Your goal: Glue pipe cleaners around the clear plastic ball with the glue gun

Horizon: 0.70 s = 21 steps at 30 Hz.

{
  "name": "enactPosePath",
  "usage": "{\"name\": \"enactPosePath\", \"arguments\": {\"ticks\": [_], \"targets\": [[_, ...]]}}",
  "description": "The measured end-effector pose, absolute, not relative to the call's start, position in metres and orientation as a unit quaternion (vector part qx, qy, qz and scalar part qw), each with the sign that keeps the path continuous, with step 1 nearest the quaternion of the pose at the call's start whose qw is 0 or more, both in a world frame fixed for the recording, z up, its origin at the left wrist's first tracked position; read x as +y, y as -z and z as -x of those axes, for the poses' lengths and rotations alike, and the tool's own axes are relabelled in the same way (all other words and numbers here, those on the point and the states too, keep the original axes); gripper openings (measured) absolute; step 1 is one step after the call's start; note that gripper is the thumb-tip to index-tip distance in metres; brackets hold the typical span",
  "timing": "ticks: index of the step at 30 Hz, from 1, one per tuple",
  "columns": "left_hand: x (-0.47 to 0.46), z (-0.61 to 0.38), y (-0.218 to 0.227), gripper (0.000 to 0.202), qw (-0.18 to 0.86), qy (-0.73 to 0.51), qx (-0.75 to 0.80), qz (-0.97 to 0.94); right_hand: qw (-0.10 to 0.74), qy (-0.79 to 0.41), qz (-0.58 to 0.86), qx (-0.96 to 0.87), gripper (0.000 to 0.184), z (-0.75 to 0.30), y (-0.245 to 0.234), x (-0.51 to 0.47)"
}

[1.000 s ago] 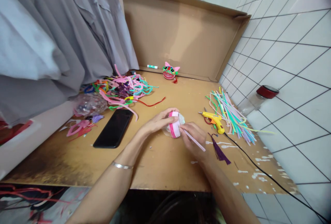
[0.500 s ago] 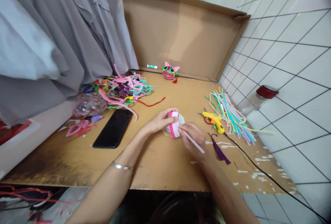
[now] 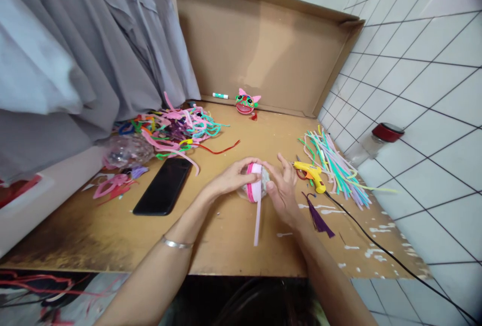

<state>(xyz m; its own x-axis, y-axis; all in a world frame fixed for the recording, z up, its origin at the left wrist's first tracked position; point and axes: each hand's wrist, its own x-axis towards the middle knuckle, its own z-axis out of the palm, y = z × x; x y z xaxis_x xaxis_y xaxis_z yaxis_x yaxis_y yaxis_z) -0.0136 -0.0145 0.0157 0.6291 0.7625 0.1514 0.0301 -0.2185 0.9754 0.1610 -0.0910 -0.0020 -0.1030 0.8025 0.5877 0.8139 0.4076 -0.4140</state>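
A clear round ball with bright pink and pale pink pipe cleaner wrapped round it is held at the middle of the table. Gripping it from the left is my left hand, thumb in front and fingers over the top. A loose pale pink pipe cleaner end hangs from the band toward the table's front edge. My right hand is open at the ball's right side, fingers spread, fingertips touching or very close to it. Just beyond that hand lies a yellow glue gun.
Right of the glue gun is a bundle of pastel pipe cleaners; a purple tassel lies nearer. On the left are a black phone and a tangled pipe cleaner pile. A decorated animal head and glue stick stand behind.
My right hand has let go of the pale pink pipe cleaner end and spread its fingers beside the ball. That end now points down toward the front edge. My left hand keeps its hold.
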Motion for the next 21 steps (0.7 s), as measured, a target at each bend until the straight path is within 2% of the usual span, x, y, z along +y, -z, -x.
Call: {"name": "enactPosePath", "arguments": {"ticks": [8,15,21], "targets": [[-0.0128,0.0131,-0.0133,0.042,0.548,-0.326,0.281,-0.717,0.386,-0.076,0.553,-0.735,0.058,-0.1598,0.0081,-0.0862],[-0.0143,0.0134,-0.0158,0.043,0.551,-0.321,0.286,-0.715,0.403,-0.095,0.532,-0.739,0.054,-0.1613,0.0064,-0.0872],[-0.0146,0.0134,-0.0172,0.042,0.557,-0.320,0.289,-0.709,0.452,-0.109,0.482,-0.743,0.045,-0.1620,0.0038,-0.0913]]}}
